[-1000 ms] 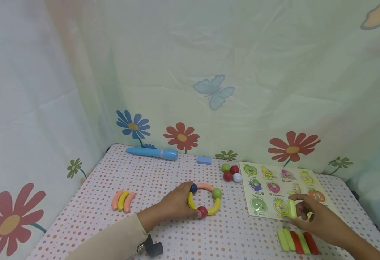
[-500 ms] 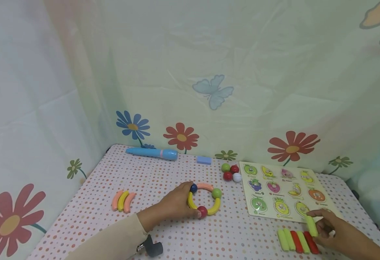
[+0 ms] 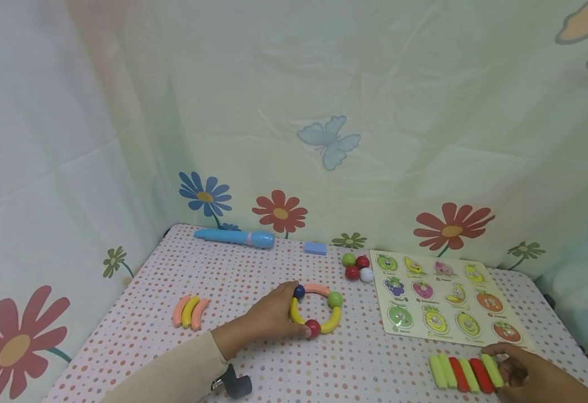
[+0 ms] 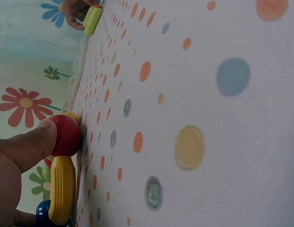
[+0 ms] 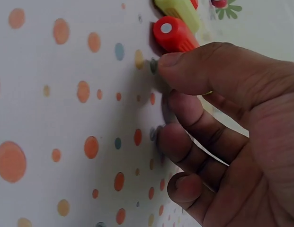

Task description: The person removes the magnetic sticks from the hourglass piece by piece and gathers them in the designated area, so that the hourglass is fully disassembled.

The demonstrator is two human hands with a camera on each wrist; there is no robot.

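Observation:
My left hand (image 3: pixel 273 314) grips the left side of a ring of magnetic balls and curved sticks lying on the table. Its thumb presses the red ball (image 4: pixel 66 135); its fingers reach the dark blue ball (image 3: pixel 299 291), with a yellow curved stick (image 4: pixel 63 189) between. A green ball (image 3: pixel 335 299) and a pink curved stick (image 3: pixel 317 289) form the far side. At the front right, my right hand (image 3: pixel 527 372) pinches a light green straight stick (image 3: pixel 492 370) at the right end of a row of red and green sticks. In the right wrist view the thumb mostly hides that stick.
A fruit puzzle board (image 3: pixel 414 299) lies behind the stick row. Several small balls (image 3: pixel 352 273) cluster left of it. Pink and yellow curved sticks (image 3: pixel 191 312) lie at the left. A blue pen-shaped object (image 3: pixel 235 237) and a blue block (image 3: pixel 315 248) sit along the back.
My right hand has carried the light green stick from over the puzzle board, down and right, to the right end of the row beside a red stick. My left hand has stayed on the ring.

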